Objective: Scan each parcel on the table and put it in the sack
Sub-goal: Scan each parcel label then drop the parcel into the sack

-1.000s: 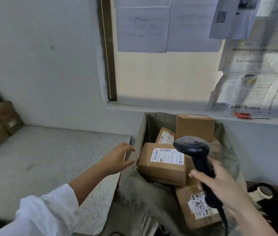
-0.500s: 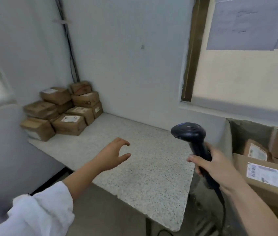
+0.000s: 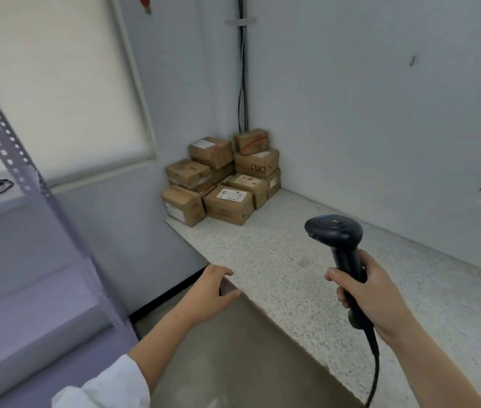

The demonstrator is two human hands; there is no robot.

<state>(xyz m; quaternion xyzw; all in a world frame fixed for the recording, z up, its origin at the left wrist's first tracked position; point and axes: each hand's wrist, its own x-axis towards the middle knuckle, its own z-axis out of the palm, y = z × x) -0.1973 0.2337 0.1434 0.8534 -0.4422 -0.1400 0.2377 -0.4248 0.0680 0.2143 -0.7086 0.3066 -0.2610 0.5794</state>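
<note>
Several parcels (image 3: 221, 178) sit stacked well beyond both hands; left hand (image 3: 212, 287) loosely curled, empty; right hand (image 3: 371, 293) grips scanner (image 3: 336, 240)

Soft, even daylight comes from the blinded window (image 3: 56, 83), glowing almost white left of the parcels (image 3: 221, 178). Shadows are faint, a thin one under the parcels on the table (image 3: 286, 260). Far left of the parcels the shelf upright (image 3: 12, 166) bows and smears; in front of them the scanner (image 3: 336, 234) looks sharp and carries a dull sheen
</note>
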